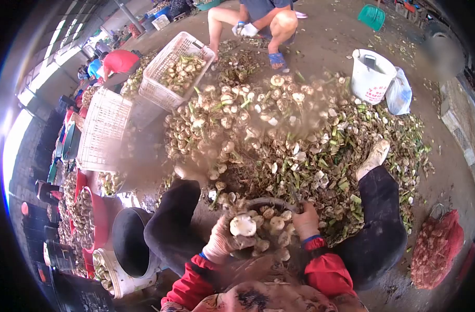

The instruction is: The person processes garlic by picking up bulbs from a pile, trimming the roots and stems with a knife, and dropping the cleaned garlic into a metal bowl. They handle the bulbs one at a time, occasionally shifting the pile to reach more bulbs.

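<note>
My left hand point(219, 243), in a pale glove, is closed around a garlic bulb point(243, 225) whose flat, white cut face points up. Dry roots or leaves stick out behind that bulb. In my right hand point(306, 222) is a knife point(293, 194), its narrow dark blade tilted up and away from me; the fist hides its handle. Between the two hands a round basin point(269, 200) sits in my lap, with several trimmed garlic bulbs point(277, 223) in it. Just past the basin spreads a large heap of garlic point(232, 125) mixed with cut stems and peelings.
White plastic crates point(105, 127) stand at the left, near a black bucket point(132, 242) and a red tub point(97, 218). A white bucket point(371, 75) is at the back right. A red net sack point(436, 249) lies at right. Another person's gloved hands point(246, 30) are across the heap.
</note>
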Demonstrator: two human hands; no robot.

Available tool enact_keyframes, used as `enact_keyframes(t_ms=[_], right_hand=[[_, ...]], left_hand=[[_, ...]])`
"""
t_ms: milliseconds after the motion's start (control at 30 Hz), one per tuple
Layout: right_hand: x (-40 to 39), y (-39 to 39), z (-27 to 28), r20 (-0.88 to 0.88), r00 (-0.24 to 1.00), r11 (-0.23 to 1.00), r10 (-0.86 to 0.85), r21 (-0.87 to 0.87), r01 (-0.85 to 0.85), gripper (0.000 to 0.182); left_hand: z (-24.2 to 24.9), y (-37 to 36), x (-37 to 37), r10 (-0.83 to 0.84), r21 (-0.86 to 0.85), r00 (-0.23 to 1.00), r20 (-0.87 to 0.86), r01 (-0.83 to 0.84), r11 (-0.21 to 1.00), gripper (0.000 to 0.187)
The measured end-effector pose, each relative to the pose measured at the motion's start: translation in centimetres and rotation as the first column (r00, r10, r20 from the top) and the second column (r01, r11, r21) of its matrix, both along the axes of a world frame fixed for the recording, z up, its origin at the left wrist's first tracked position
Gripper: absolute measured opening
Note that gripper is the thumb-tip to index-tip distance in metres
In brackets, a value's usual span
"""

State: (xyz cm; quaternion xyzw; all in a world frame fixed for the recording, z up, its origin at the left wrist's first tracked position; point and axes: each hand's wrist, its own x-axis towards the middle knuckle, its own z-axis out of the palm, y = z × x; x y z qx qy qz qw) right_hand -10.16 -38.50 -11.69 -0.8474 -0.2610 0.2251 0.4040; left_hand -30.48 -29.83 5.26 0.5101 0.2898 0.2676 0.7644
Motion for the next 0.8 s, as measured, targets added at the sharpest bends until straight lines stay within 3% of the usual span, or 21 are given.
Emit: enact_keyframes(t_ms=[67,167,200,233,267,333,467,533,600,633,667,700,733,800], right_hand=[[-1.4,-0.1,3.5,-0.030,0.997,0.985,0.074,0.159,-0.069,0.020],[-2.8,0.0,4.6,-0.084,0.965,0.907,0.250,0.371,-0.202,0.025],[-3.3,0.0,4.8,-0.087,0.946,0.867,0.313,0.432,-0.247,0.026],[-3.7,0.3,7.9,0.060,0.953,0.820,0.297,0.496,-0.286,0.026],[-4.0,0.4,8.5,0.109,0.934,0.817,0.339,0.458,-0.350,0.026],[-4.3,0.7,9.2,0.204,0.880,0.796,0.430,0.375,-0.476,0.026],[-4.2,1.2,10.7,0.166,0.883,0.764,0.439,0.449,-0.464,0.026],[-4.3,1.4,10.0,0.183,0.904,0.771,0.387,0.473,-0.426,0.032],[-4.8,1.7,6.5,0.199,0.934,0.758,0.297,0.545,-0.357,0.036],[-5.0,0.8,5.2,0.035,0.957,0.886,0.289,0.370,-0.281,0.032],[-4.8,0.3,3.6,-0.112,0.961,0.938,0.254,0.272,-0.216,0.031],[-4.5,-0.2,1.8,-0.255,0.945,0.973,0.205,0.160,-0.168,0.030],[-4.3,-0.3,1.3,-0.392,0.909,0.990,0.141,0.033,-0.140,0.029],[-4.1,-0.1,0.8,-0.397,0.912,0.995,0.100,0.015,-0.103,0.024]], left_hand=[[-0.4,0.4,-0.5,0.038,-0.049,0.997,0.067,-0.035,0.998,0.074],[-3.8,1.5,-0.9,0.140,0.148,0.985,0.099,-0.154,0.977,0.068],[-3.1,1.4,-0.5,0.179,-0.008,0.977,0.115,-0.179,0.984,0.065],[-1.8,1.0,0.0,0.217,-0.165,0.968,0.124,-0.196,0.967,0.063],[-1.1,0.8,0.4,0.256,-0.320,0.959,0.124,-0.206,0.925,0.061],[-2.3,0.5,0.7,0.301,-0.132,0.953,0.034,-0.294,0.947,0.049],[-3.1,0.2,1.5,0.399,-0.513,0.912,0.097,-0.298,0.805,0.042],[-1.6,-0.5,2.4,0.357,-0.534,0.929,0.097,-0.254,0.807,0.041],[-1.5,-0.8,3.0,0.344,-0.592,0.905,0.250,-0.139,0.794,0.041],[-2.4,-0.8,2.8,0.340,-0.583,0.894,0.293,-0.115,0.804,0.041],[-2.9,-0.4,3.0,0.332,-0.563,0.877,0.347,-0.089,0.821,0.041],[-1.4,-0.8,3.3,0.387,-0.580,0.888,0.247,-0.184,0.793,0.043],[-2.1,-0.6,2.7,0.364,-0.611,0.897,0.251,-0.145,0.778,0.038],[-2.9,-1.0,1.1,0.260,-0.615,0.961,0.094,-0.150,0.775,0.044]])
